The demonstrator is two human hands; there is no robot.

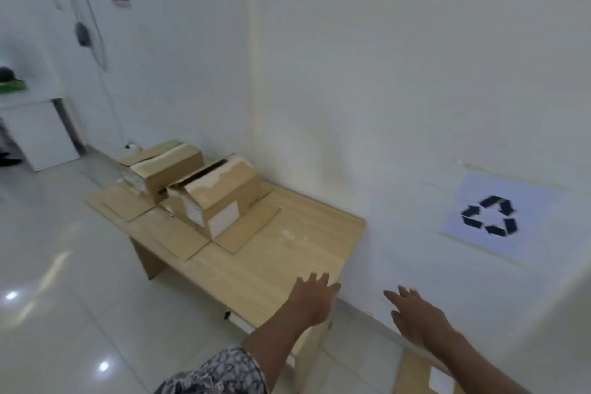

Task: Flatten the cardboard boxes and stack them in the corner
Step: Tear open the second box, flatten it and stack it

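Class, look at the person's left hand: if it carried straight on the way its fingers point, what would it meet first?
Probably the wooden table: the left hand hovers at its near end, fingers aimed along the bare top. Depth is unclear.

2 cardboard boxes (195,189) stand on a low wooden table (287,253) against the wall. The left hand (315,299) and right hand (419,318) reach forward, empty, fingers spread. A recycling sign (499,217) hangs right.

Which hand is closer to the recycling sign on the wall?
The right hand. It hovers open just below and left of the recycling sign, near the wall. The left hand is farther left, open over the near end of the wooden table.
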